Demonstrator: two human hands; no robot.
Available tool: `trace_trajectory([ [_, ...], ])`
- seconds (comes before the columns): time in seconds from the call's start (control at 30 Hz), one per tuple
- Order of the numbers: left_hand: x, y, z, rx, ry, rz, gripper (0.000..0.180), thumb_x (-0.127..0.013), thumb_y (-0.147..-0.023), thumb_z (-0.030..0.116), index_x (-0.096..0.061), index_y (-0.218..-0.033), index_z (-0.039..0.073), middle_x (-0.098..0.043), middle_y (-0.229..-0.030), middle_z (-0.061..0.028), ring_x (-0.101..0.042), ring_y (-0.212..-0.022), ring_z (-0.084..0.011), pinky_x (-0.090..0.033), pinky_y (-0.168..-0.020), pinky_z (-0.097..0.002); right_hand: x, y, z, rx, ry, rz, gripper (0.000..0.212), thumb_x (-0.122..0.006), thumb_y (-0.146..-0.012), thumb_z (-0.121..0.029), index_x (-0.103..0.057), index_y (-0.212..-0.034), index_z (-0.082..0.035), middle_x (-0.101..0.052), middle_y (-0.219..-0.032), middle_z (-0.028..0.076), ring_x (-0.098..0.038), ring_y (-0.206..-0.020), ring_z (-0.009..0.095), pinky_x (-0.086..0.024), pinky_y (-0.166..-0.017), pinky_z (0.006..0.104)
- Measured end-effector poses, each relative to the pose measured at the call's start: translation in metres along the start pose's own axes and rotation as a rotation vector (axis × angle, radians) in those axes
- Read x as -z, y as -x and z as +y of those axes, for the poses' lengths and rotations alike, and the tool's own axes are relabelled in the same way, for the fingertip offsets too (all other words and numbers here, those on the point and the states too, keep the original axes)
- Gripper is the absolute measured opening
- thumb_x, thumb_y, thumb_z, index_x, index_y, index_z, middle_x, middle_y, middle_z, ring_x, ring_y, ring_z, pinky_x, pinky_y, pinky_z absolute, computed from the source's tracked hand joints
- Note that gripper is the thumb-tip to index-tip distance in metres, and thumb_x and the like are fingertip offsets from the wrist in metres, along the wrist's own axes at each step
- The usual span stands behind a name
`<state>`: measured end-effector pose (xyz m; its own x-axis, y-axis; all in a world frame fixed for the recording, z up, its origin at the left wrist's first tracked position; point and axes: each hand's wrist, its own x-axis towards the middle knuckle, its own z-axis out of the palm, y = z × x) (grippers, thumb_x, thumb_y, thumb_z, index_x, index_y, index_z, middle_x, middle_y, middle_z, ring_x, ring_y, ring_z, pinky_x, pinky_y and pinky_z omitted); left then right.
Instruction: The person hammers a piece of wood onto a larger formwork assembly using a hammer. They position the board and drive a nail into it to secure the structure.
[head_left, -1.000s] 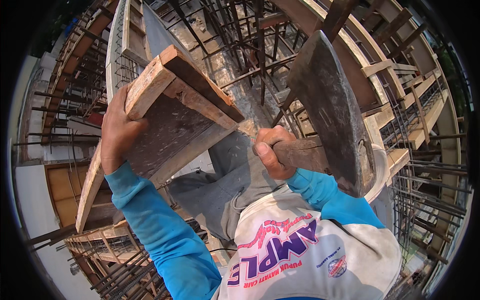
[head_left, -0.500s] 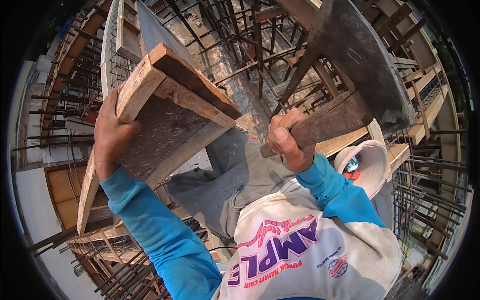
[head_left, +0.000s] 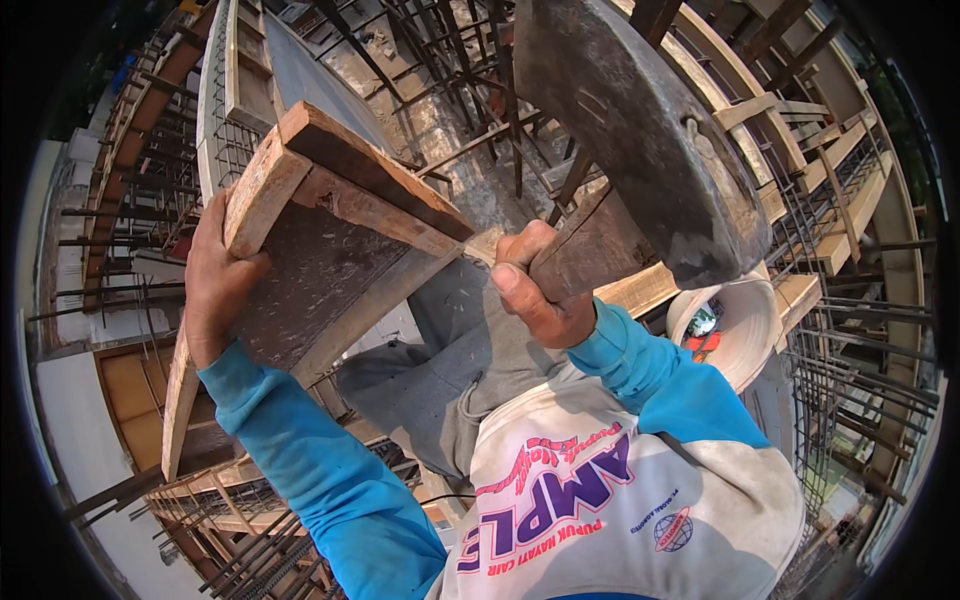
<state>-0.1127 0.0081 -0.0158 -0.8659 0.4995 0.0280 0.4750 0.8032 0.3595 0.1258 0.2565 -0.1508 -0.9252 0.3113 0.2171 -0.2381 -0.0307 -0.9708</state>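
Note:
My left hand (head_left: 222, 275) is wrapped round the edge timber of a wooden formwork panel (head_left: 350, 280), a dark board framed with battens. The panel stands tilted at the left, its upper corner raised toward me. Closed round a wooden handle, my right hand (head_left: 543, 285) holds a hatchet-like tool with a broad dark metal head (head_left: 640, 120). That head is up close to the camera, right of the panel and apart from it. Part of the handle is hidden inside my fist.
A pale hard hat or bucket (head_left: 740, 325) is beside my right forearm. Reinforcing bars (head_left: 860, 390) stick out at the right. Further formwork timbers (head_left: 850, 225) curve along the far right. Far below, among props and poles, lies a littered floor (head_left: 430, 130).
My right hand has moved left with the hatchet, and its head has swung left and turned, showing more of its edge. My left hand and the panel have shifted only slightly.

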Motion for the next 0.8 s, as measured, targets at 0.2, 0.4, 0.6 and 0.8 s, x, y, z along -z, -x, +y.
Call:
trace_trajectory([
  [0.2,-0.003,0.01,0.013,-0.083,-0.058,0.061,0.077,-0.063,-0.062,0.001,-0.049,-0.138,0.0,-0.059,-0.125,-0.0155,-0.056,-0.117,-0.0262,-0.04,-0.105,-0.0322,-0.011,0.022,0.079,-0.885,-0.336,-0.067,0.019,-0.067,-0.093,-0.019,-0.056,-0.091,-0.003,-0.053,-0.07,0.003,-0.053,-0.065,0.014,-0.045,-0.062,0.0371],
  [0.4,0.0,0.02,-0.004,-0.096,-0.083,0.081,0.085,-0.07,-0.057,0.003,-0.05,-0.14,0.004,-0.059,-0.13,-0.0183,-0.057,-0.122,-0.0357,-0.043,-0.107,-0.04,0.0,-0.007,-0.006,-0.408,-0.115,-0.078,0.021,-0.067,-0.094,-0.021,-0.056,-0.089,-0.004,-0.048,-0.065,-0.001,-0.046,-0.06,0.01,-0.041,-0.057,0.0304],
  [0.6,-0.002,0.022,0.013,-0.073,-0.133,0.089,0.079,-0.062,-0.06,0.0,-0.049,-0.138,0.002,-0.059,-0.126,-0.016,-0.056,-0.121,-0.028,-0.039,-0.106,-0.033,-0.022,0.019,0.057,-0.137,-0.179,0.137,0.021,-0.066,-0.094,-0.021,-0.055,-0.086,-0.004,-0.049,-0.065,-0.001,-0.045,-0.06,0.01,-0.04,-0.056,0.0305],
  [0.8,0.002,0.025,0.011,0.03,-0.049,0.055,0.086,-0.07,-0.057,0.002,-0.05,-0.14,0.003,-0.057,-0.134,-0.0193,-0.054,-0.125,-0.0363,-0.041,-0.109,-0.0401,-0.002,0.016,0.038,-0.621,0.045,-0.137,0.026,-0.065,-0.094,-0.019,-0.061,-0.111,0.001,-0.053,-0.066,0.002,-0.049,-0.062,0.013,-0.042,-0.06,0.0318],
])
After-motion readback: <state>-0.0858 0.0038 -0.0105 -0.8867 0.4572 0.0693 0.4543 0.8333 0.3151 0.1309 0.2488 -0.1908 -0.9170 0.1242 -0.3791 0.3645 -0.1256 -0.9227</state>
